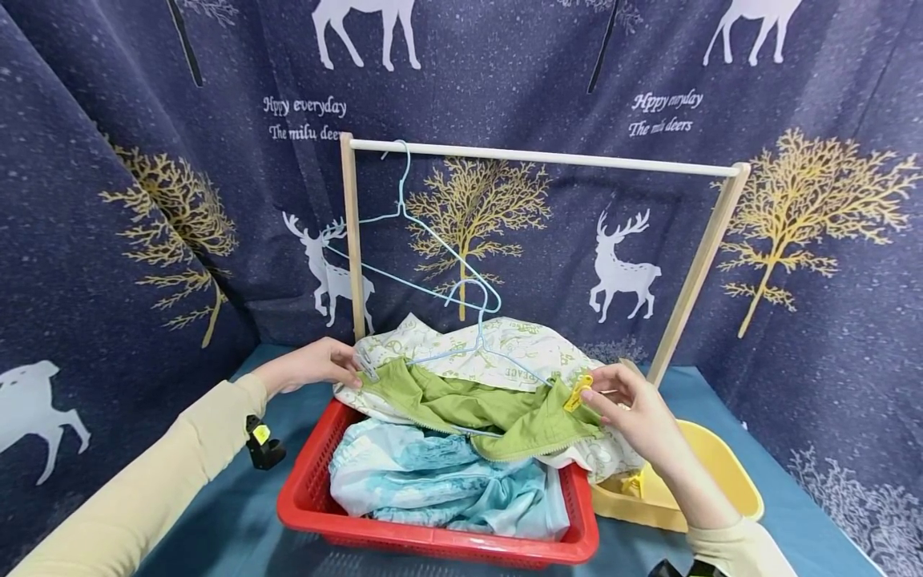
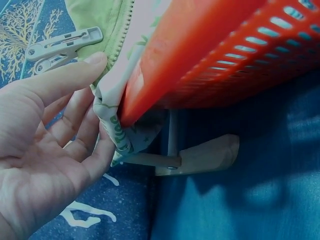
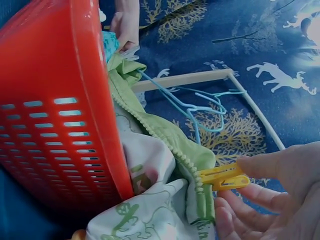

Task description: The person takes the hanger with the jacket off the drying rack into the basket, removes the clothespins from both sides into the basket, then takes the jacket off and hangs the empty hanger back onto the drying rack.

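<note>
A green zip jacket with a white, green-printed lining lies over the back of a red basket. A light-blue hanger is set into its collar area. On the jacket's left end a grey clothespin is clipped; my left hand pinches the fabric edge beside it, thumb over the green cloth and some fingertips hidden behind. At the other end a yellow clothespin bites the cloth by the zipper. My right hand pinches its handles between thumb and fingers.
A rack with a white bar stands behind, an unloaded blue hanger hooked at its left. Blue-and-white cloth fills the basket. A yellow bin holding yellow clothespins stands at right. A black object overlaps my left sleeve.
</note>
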### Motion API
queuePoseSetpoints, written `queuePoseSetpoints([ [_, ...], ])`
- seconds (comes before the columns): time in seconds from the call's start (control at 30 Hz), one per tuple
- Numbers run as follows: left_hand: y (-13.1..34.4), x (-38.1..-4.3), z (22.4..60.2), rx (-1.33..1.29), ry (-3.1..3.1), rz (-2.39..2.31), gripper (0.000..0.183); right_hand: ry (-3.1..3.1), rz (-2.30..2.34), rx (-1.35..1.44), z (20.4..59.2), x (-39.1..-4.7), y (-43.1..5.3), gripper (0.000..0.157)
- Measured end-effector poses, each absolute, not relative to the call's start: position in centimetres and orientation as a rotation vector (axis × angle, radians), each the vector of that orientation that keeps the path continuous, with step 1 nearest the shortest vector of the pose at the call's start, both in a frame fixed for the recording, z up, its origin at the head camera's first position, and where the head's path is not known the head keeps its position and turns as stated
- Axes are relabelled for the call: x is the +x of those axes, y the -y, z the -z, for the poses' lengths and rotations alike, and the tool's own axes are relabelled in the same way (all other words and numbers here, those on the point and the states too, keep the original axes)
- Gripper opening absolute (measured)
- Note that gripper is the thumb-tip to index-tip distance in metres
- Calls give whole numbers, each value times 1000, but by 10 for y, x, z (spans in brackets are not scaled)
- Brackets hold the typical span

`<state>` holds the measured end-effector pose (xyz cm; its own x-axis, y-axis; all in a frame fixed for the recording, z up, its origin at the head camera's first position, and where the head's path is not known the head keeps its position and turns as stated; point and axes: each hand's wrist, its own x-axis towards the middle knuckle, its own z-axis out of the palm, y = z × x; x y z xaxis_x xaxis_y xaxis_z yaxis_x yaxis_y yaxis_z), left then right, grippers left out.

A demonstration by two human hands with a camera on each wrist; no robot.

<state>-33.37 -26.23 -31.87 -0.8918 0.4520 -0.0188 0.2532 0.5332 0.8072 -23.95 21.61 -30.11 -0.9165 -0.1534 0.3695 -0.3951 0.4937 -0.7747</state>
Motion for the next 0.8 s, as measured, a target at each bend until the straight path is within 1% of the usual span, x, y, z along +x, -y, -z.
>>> queuePoseSetpoints([
  [0.33, 265, -339, 321, 581, -2540, -1284, 14, 2353, -1304, 454, 307, -241, -216, 17],
  [0.47, 266, -339, 321, 588, -2532, -1277, 13, 2336, -1336, 466, 306, -242, -216, 13],
  [0.6, 266, -339, 320, 606, -2532, -1267, 14, 2332, -1413, 468, 304, -244, -218, 5],
  [0.7, 265, -338, 320, 613, -2532, -1263, 14, 2324, -1506, 446, 304, -246, -220, 4],
  [0.8, 265, -338, 319, 613, -2530, -1256, 13, 2288, -1679, 386, 306, -248, -223, 8],
])
